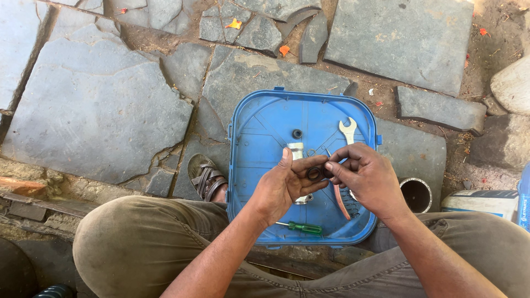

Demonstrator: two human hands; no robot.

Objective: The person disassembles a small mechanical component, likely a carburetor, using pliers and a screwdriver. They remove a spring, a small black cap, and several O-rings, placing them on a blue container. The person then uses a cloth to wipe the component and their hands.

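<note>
Held together above a big blue square plastic lid (259, 132) lying on the stone floor (94, 110). Left hand (284, 185) and right hand (367, 176) both pinched around a small black rubber ring (314, 174), fingertips touching it from each side, in the air over the middle of the lid.

Under the hands, on the lid: a short silver metal tube (297, 150), partly hidden behind the left hand. Just above it, a tiny black round washer (297, 133), lying free. Near the lid's far right corner, a silver open-ended spanner (347, 130), its lower end covered by the right hand. Below the right hand, pliers with reddish handles (340, 201), mostly hidden. Close to the lid's near edge, a small screwdriver with a green handle (302, 227).

Beside the lid on the left, a foot in a brown strap sandal (207, 177). On the right, a grey open pipe end (415, 194) and a white tub (480, 203). Knees in brown trousers (138, 243) at the bottom.
</note>
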